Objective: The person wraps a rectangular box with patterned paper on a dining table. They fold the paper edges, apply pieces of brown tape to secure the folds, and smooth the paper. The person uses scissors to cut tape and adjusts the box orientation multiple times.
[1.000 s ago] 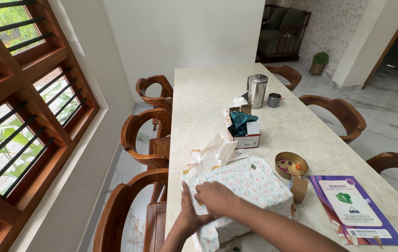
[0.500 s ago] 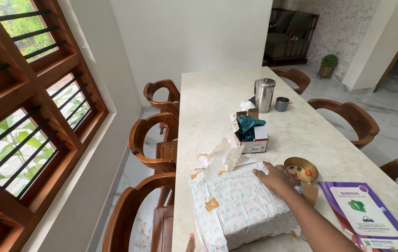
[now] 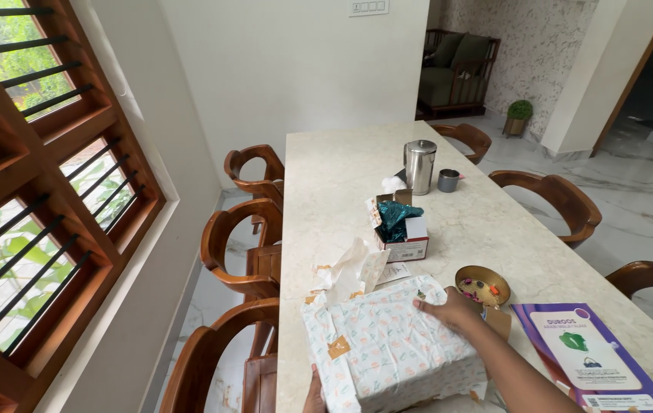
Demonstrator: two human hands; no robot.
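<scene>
The right hand (image 3: pixel 452 312) lies open and flat on the far right corner of the large box wrapped in white patterned paper (image 3: pixel 391 348), at the near end of the pale marble desk (image 3: pixel 341 176). The left hand (image 3: pixel 314 388) touches its near edge; whether it grips, I cannot tell. Beside the box lies a purple rectangular packet with a white label (image 3: pixel 590 359).

- The left hand (image 3: pixel 314 395) is mostly cut off by the bottom edge; only a sliver shows against the wrapped parcel (image 3: pixel 387 348).
- The parcel's near end runs out of frame.
- The purple booklet (image 3: pixel 598 361) loses its lower corner at the edge.
- Small items in the brass bowl (image 3: pixel 482 285) are too tiny to identify.
- The brown object (image 3: pixel 499 321) beside the right hand (image 3: pixel 449 310) is partly hidden.
</scene>
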